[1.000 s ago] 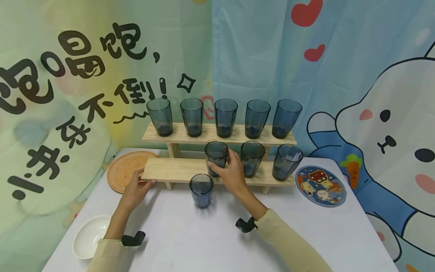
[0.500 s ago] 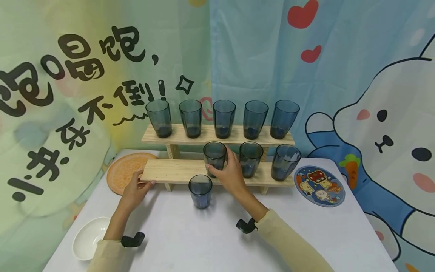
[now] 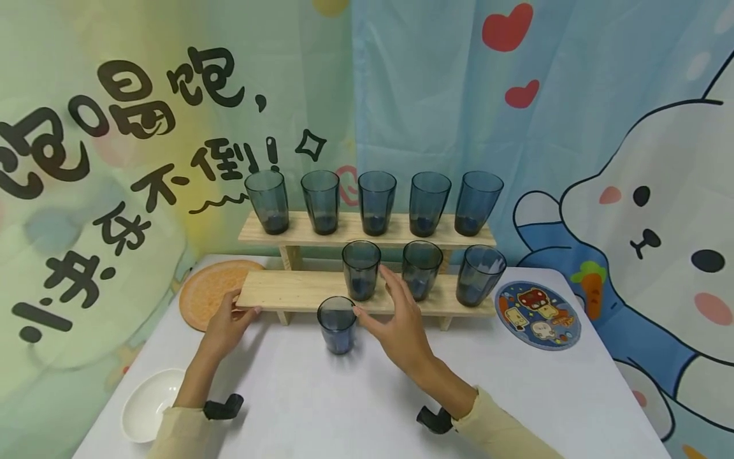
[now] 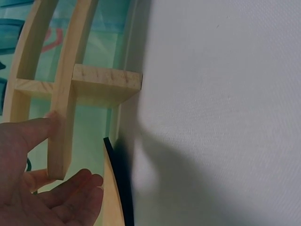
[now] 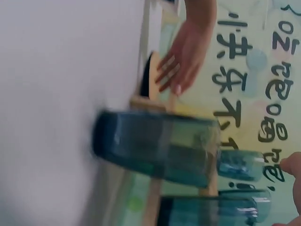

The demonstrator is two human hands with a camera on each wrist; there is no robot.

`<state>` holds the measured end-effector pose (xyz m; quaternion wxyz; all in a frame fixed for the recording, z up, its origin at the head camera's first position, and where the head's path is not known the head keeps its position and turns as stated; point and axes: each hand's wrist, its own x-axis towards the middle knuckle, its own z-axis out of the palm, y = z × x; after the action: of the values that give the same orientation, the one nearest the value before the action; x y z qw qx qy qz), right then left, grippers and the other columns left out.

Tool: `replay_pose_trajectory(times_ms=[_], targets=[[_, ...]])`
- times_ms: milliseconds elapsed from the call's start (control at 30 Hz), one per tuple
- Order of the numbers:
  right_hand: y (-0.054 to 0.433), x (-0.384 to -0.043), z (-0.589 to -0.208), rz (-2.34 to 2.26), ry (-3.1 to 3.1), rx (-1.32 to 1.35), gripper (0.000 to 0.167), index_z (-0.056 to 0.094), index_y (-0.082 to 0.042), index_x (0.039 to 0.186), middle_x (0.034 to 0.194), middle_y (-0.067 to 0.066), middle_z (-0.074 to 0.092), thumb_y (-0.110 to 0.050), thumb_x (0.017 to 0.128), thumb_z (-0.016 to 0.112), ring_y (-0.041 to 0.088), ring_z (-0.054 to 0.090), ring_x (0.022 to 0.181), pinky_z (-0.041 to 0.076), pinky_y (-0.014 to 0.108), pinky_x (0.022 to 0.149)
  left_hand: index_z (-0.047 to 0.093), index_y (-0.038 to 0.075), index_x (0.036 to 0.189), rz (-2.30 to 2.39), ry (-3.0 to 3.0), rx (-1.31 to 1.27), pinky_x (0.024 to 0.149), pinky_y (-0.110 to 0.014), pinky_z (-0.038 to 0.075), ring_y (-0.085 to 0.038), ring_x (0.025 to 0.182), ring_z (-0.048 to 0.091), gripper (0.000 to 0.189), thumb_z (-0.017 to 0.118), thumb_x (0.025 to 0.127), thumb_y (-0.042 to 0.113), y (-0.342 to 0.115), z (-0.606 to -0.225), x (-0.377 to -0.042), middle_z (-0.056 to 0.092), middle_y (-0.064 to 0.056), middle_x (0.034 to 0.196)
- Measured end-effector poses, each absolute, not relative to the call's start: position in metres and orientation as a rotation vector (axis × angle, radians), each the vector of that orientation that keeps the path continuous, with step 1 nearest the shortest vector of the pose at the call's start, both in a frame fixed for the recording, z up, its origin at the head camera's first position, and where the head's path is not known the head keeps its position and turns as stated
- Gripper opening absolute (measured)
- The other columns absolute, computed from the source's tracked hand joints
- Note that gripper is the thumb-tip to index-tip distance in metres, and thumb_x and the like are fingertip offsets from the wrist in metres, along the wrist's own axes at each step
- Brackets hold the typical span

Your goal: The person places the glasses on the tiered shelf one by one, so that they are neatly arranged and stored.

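My left hand (image 3: 225,328) pinches the left end of a two-tier wooden stand (image 3: 295,287), its thumb on the lower board's front edge in the left wrist view. My right hand (image 3: 404,331) hovers over the table's middle with fingers and thumb spread, holding nothing. Its thumb tip is right by the rim of a blue-tinted drinking glass (image 3: 337,335), upright on the table before the stand. Behind the fingers, another glass (image 3: 361,274) stands on the lower tier. In the right wrist view the table glass (image 5: 155,141) lies close ahead of the fingers.
Several matching glasses (image 3: 375,201) line the upper tier, and two more, including one glass (image 3: 480,274), stand on the lower tier's right. An orange round mat (image 3: 212,296) lies left, a blue patterned mat (image 3: 538,315) right, and a white bowl (image 3: 149,408) near the left sleeve.
My right hand has let go of the glass on the lower tier and moved toward me, beside the table glass. My left hand stays at the stand's end.
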<state>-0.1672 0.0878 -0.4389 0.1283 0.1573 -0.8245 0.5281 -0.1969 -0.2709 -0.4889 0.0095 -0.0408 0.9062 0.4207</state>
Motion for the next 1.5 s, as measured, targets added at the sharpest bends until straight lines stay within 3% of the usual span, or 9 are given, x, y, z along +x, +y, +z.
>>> replay_pose_trajectory(times_ms=[133, 400, 767, 1133, 1500], targets=[[0.086, -0.152, -0.455, 1.597, -2.437, 0.476, 0.083, 0.044, -0.008, 0.158, 0.156, 0.007, 0.05, -0.033, 0.092, 0.086, 0.032, 0.05, 0.145, 0.044, 0.048, 0.119, 0.023, -0.005, 0.16, 1.32, 2.83, -0.123, 0.11, -0.061, 0.049, -0.054, 0.136, 0.054, 0.074, 0.061, 0.109, 0.032, -0.273, -0.489, -0.197, 0.044, -0.042, 0.152], [0.074, -0.147, -0.49, 1.735, -2.487, 0.495, 0.084, 0.045, -0.007, 0.156, 0.151, 0.01, 0.052, -0.03, 0.089, 0.089, 0.028, 0.052, 0.143, 0.041, 0.039, 0.121, 0.023, -0.003, 0.161, 1.322, 2.826, -0.131, 0.11, -0.062, 0.048, -0.054, 0.137, 0.053, 0.072, 0.062, 0.109, 0.029, -0.273, -0.491, -0.196, 0.043, -0.041, 0.153], [0.055, -0.158, -0.509, 1.754, -2.49, 0.416, 0.086, 0.042, -0.003, 0.155, 0.149, 0.019, 0.049, -0.031, 0.088, 0.089, 0.04, 0.052, 0.141, 0.044, 0.054, 0.117, 0.022, 0.0, 0.162, 1.306, 2.821, -0.142, 0.11, -0.063, 0.048, -0.054, 0.138, 0.052, 0.072, 0.062, 0.109, 0.029, -0.272, -0.49, -0.196, 0.042, -0.04, 0.155], [0.04, -0.166, -0.514, 1.703, -2.492, 0.386, 0.09, 0.041, -0.001, 0.156, 0.147, 0.02, 0.05, -0.03, 0.087, 0.09, 0.037, 0.055, 0.136, 0.047, 0.058, 0.111, 0.023, 0.0, 0.161, 1.321, 2.813, -0.142, 0.11, -0.063, 0.048, -0.054, 0.138, 0.052, 0.072, 0.062, 0.109, 0.03, -0.271, -0.49, -0.196, 0.043, -0.04, 0.154], [0.039, -0.167, -0.513, 1.772, -2.488, 0.357, 0.087, 0.042, -0.001, 0.156, 0.148, 0.018, 0.051, -0.03, 0.088, 0.088, 0.036, 0.055, 0.137, 0.047, 0.055, 0.112, 0.023, 0.0, 0.161, 1.326, 2.816, -0.147, 0.111, -0.062, 0.048, -0.053, 0.137, 0.053, 0.072, 0.063, 0.108, 0.027, -0.272, -0.49, -0.197, 0.043, -0.04, 0.154]])
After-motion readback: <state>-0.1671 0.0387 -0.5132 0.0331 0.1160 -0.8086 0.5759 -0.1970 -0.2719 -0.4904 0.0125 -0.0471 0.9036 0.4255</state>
